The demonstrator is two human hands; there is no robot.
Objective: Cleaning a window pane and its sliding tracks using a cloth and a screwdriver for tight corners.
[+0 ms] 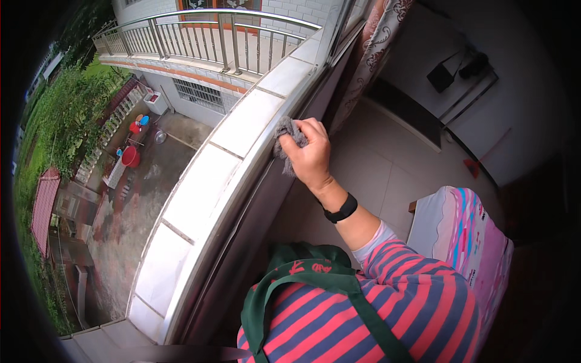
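Observation:
My right hand (311, 152), with a black band on its wrist, grips a bunched grey cloth (290, 131). The cloth rests against the inner edge of the metal window frame (261, 156), and part of it hangs down on the room side. Just outside the frame runs a ledge of white tiles (204, 177), its joints dark. My left hand is out of view. Below me I see my striped sleeve and a green apron (313, 277).
Beyond the ledge is a drop to a concrete yard (150, 204) with a red tub (130, 156). A metal balcony railing (222, 43) stands opposite. Indoors are a patterned curtain (374, 50), a tiled floor (363, 168) and a bed with a pink cover (476, 245).

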